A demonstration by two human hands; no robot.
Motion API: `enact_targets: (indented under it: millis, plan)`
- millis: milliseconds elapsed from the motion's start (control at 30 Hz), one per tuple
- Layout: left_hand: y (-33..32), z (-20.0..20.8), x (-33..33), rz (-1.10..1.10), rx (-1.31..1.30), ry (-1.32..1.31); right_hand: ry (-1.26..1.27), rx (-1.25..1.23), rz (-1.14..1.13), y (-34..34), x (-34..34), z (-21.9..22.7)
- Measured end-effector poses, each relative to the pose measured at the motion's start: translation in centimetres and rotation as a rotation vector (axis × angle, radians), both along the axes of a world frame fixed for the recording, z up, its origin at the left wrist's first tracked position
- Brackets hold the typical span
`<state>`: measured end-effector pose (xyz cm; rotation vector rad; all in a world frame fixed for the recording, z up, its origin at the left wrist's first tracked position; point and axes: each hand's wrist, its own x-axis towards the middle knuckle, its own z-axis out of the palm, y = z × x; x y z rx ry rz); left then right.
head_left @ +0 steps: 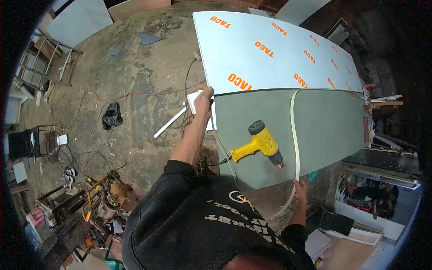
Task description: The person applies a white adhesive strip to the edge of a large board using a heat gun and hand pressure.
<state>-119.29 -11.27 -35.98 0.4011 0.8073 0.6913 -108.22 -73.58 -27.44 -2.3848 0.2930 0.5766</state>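
A white panel with orange print lies over a grey-green board. My left hand is closed at the panel's near left corner, fingers bent over the edge. A thin strip hangs down from beside that hand. My right hand, lower right, grips a long cream edging strip. The strip rises across the board, bends, and runs right along the panel's near edge; its loose end trails below my hand. Between my hands a yellow heat gun rests on the board, nozzle toward the lower right.
Cords and a black plastic bag lie on the stained floor at left. A white offcut is beside my left forearm. Machinery stands lower left, a metal rack upper left. Wood sticks jut out at the board's right end.
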Motion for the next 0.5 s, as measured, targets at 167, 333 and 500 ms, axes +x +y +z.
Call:
enact_targets:
  millis: [167, 333, 500]
  plan:
    - [0.3, -0.1, -1.3, 0.035, 0.004, 0.064, 0.090, 0.064, -0.040, 4.2, -1.0, 0.6]
    - [0.0, -0.2, -1.0, 0.044, 0.016, 0.016, 0.043, 0.101, 0.000, 5.2, -1.4, 0.5]
    - [0.1, 0.0, -2.3, 0.049, 0.097, 0.144, 0.068, 0.007, 0.001, 7.5, -0.9, 0.5]
